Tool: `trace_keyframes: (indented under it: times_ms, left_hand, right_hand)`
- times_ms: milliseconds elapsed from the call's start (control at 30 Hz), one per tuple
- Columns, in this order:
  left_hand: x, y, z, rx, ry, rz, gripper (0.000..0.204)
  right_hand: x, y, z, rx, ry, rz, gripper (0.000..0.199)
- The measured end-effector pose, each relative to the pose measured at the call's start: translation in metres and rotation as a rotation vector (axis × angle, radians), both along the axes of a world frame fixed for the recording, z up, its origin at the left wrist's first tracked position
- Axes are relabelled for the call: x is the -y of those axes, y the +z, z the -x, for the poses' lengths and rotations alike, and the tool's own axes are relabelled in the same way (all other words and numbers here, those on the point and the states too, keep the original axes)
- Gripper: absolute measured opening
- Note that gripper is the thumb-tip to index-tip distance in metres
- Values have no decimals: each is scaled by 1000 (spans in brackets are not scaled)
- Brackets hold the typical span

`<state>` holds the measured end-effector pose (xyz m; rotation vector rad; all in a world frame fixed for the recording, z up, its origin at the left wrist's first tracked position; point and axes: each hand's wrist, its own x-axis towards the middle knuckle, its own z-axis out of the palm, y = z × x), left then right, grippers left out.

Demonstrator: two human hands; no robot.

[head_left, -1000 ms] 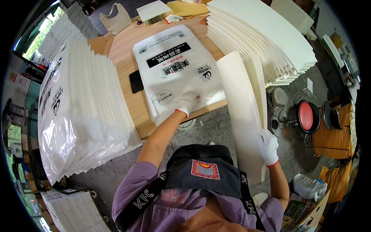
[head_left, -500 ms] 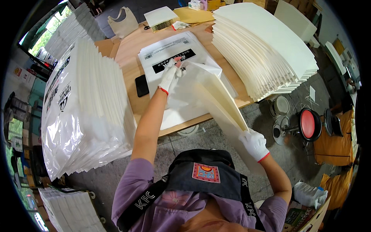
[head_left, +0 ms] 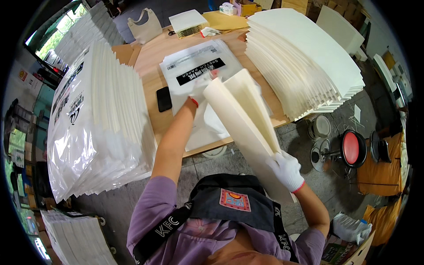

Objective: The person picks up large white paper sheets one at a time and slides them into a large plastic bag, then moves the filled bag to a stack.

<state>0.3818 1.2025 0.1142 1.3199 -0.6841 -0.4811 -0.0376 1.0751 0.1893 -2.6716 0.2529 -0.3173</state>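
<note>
Curled cream paper sheaf (head_left: 240,121) slanting over flat, printed clear-plastic bags (head_left: 182,66) on the wooden tabletop (head_left: 148,77).
My white-gloved right hand (head_left: 286,171) has its fingers clasped on the sheaf's side; its far end has shifted toward my left hand (head_left: 201,88), bringing paper nearer bag. My left fingers blur into white plastic; their grip I cannot tell.

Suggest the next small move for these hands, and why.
Probably ease the sheets a little forward with the right hand, while the left hand stays at the bags. The right hand grips the sheets' near part, and their curled far end reaches over the bags, close to the left hand.
</note>
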Motion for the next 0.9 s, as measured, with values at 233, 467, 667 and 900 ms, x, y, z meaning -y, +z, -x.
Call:
trace_keyframes:
  times_ms: [233,467,667,900]
  left_hand:
    - [-11,138,36,320,2,-374,33]
    - [-21,96,188,1090,-23,-126,17]
    - [-5,99,233,895,-167,2,14]
    - [8,111,207,854,49,-96,10]
  right_hand:
    - [13,-39,-56,-148,34,429,21]
    - [35,-6,-90,-10,57,-247,29]
    - [14,-28,-151,55,58,-63,28]
    - [-30,-40,-149,166,140,398,37]
